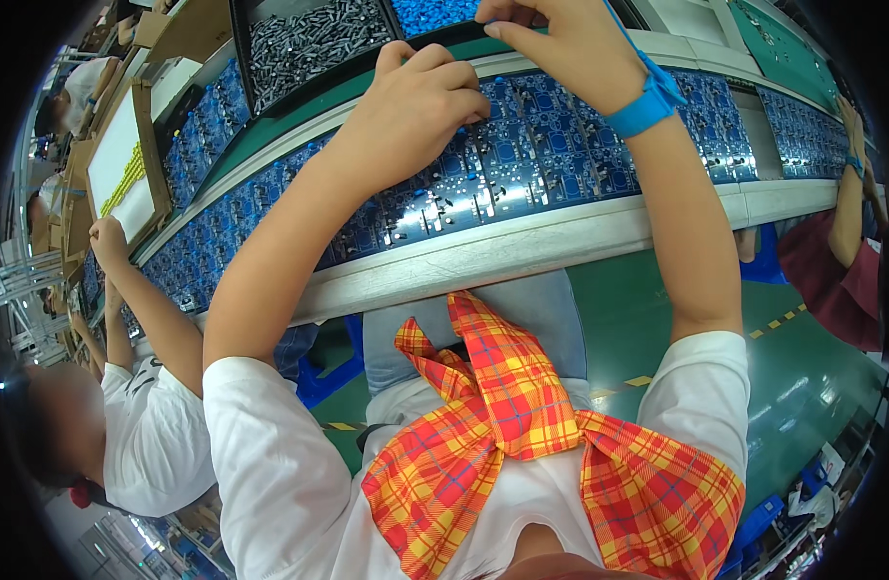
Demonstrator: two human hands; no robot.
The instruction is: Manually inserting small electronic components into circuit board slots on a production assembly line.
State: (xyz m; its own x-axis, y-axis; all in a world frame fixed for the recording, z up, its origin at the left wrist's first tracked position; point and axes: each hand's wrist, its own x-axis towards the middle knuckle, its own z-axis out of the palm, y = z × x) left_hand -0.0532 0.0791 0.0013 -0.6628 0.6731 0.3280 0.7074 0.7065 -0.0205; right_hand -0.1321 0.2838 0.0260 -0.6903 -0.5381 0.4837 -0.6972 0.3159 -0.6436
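Note:
My left hand (415, 111) is over the blue circuit boards (507, 145), its fingers curled down toward a board's upper edge. Whatever those fingertips hold, if anything, is hidden. Farther right, beside the black bin of small blue parts (430, 14), is my right hand (575, 43). Its thumb and fingers are drawn together, and I cannot make out what lies between them. A blue wrist strap (642, 111) with a cord circles my right wrist. To the left of the blue parts, another bin holds many small dark grey components (314, 48).
A pale rail (483, 246) borders the line of boards on my side. At left, a co-worker (154, 425) reaches toward the line near a cardboard tray (125, 174) with yellow parts. Another person's arm (847, 193) is at the far right. Blue stools stand below the rail.

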